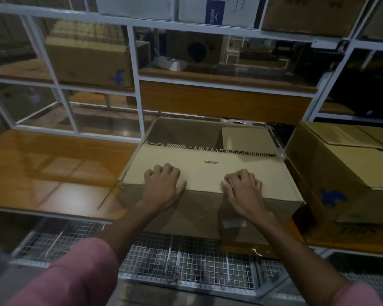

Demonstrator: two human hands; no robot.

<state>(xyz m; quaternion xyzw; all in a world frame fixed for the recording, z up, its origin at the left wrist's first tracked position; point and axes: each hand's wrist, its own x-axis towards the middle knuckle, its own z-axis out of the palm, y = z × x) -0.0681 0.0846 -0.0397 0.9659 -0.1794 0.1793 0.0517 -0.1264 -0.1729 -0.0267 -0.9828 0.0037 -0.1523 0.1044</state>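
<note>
A large cardboard box [187, 214] stands on the wooden shelf in front of me. Its near top flap [208, 167] is folded flat over the opening and carries a small printed code. Behind the flap the box is open, with a side flap [243, 138] folded inward at the right. My left hand [164, 184] rests on the near flap left of centre, fingers curled, knuckles up. My right hand [243, 191] rests on the same flap to the right, fingers also curled, holding nothing. Both wrists cross the box's front edge.
A second cardboard box [341, 168] with a blue logo stands right against the first on its right. The wooden shelf [53, 168] stretches to the left. White rack posts [136, 85] rise behind, with more boxes [89, 60] on upper shelves. Wire mesh racking [186, 261] lies below.
</note>
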